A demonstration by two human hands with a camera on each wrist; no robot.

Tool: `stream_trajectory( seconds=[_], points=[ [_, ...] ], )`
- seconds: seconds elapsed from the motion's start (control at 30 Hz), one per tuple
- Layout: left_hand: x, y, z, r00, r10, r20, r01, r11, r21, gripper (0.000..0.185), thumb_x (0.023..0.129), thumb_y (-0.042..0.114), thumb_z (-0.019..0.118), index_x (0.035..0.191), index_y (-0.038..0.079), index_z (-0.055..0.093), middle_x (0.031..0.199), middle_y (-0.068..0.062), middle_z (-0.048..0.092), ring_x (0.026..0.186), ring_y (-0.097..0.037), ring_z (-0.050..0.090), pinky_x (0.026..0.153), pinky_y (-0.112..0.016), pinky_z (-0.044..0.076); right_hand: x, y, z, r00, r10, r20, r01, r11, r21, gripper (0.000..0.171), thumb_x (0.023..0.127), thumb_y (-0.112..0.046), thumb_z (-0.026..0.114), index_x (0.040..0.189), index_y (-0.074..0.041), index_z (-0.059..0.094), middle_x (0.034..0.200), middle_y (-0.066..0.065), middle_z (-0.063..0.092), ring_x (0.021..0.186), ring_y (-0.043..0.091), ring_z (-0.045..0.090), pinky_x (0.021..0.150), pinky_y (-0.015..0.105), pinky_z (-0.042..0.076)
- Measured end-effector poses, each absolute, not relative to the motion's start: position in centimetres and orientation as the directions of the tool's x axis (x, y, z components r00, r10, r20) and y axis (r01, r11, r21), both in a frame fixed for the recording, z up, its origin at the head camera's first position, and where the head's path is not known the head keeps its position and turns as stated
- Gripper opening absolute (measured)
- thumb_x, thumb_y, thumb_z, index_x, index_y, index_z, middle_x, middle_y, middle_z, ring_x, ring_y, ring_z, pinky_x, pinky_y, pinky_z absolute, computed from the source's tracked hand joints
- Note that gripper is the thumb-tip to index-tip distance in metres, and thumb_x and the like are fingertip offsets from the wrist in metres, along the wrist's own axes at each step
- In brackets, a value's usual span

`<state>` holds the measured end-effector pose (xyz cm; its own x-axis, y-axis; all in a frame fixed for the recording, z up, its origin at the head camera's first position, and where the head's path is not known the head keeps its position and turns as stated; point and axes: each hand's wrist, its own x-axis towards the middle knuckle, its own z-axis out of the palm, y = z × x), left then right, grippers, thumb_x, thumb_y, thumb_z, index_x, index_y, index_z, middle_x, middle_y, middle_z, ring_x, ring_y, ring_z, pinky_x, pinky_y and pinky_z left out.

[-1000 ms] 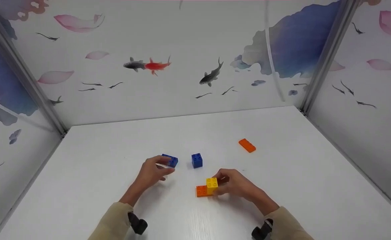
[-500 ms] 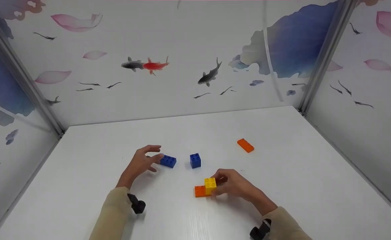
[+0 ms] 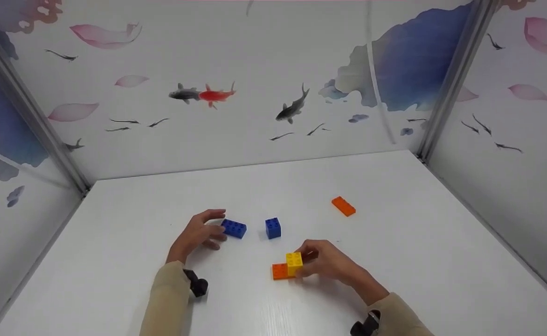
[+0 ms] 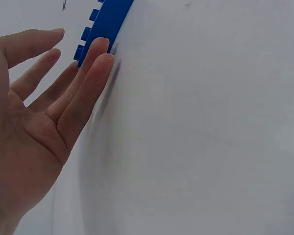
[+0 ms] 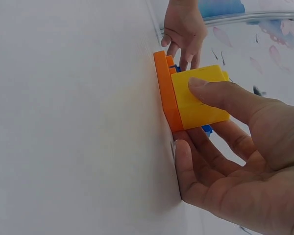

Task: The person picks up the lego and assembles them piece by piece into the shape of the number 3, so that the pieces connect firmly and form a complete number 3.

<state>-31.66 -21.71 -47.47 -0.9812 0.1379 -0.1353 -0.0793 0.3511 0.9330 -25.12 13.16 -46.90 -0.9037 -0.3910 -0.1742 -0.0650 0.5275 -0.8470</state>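
There's your yellow block [image 3: 294,263], studs up, sitting on the near orange plate [image 3: 280,271], bare studs showing to its left! Your right hand [image 3: 331,261] has it pinched, thumb on one side, fingers round the other. Just beyond stands the small blue block [image 3: 273,228], upright and apart from the stack. Over to its left lies the long blue brick [image 3: 234,228], and your left hand [image 3: 198,235] is right at its end, fingers loose and spread, gripping nothing; whether they touch it, you can't tell from here. Farther out, the far orange plate [image 3: 343,206] lies flat on the white table [image 3: 236,308], and behind it all rises the fish-painted wall [image 3: 222,140]!
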Motion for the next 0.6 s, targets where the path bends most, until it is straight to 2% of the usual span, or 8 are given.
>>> stream_trajectory(
  seconds=[0.2,0.37,0.6],
  points=[
    [-31.73,-21.69,-48.06,-0.979,0.147,-0.144,-0.081,0.367,0.927,0.061,0.090,0.001,0.066,0.147,0.014,0.049,0.153,-0.011,0.048,0.088,-0.018,0.071,0.070,-0.031,0.061,-25.03,13.10,-46.91,-0.902,-0.394,-0.177,-0.061,0.521,-0.852,0.028,0.081,-0.013,0.083,0.105,-0.016,0.069,0.111,0.000,0.070,0.097,0.017,0.061,0.095,0.036,0.056],
    [-31.97,-21.66,-48.32,-0.979,0.148,-0.143,-0.074,0.394,0.916,0.061,0.087,0.003,0.070,0.145,0.011,0.052,0.150,-0.012,0.050,0.086,-0.017,0.070,0.067,-0.029,0.061,-24.95,13.09,-46.86,-0.905,-0.383,-0.186,-0.050,0.530,-0.847,0.030,0.080,-0.016,0.084,0.106,-0.016,0.069,0.110,0.000,0.070,0.097,0.017,0.061,0.095,0.036,0.056],
    [-31.93,-21.31,-48.52,-0.985,0.086,-0.151,-0.106,0.392,0.914,0.046,0.090,0.010,0.073,0.135,0.009,0.062,0.116,-0.014,0.069,0.081,-0.016,0.070,0.063,-0.027,0.059,-25.08,13.06,-46.91,-0.905,-0.379,-0.192,-0.046,0.536,-0.843,0.029,0.080,-0.017,0.084,0.105,-0.017,0.069,0.110,-0.001,0.069,0.097,0.017,0.060,0.095,0.036,0.056]
  ],
)
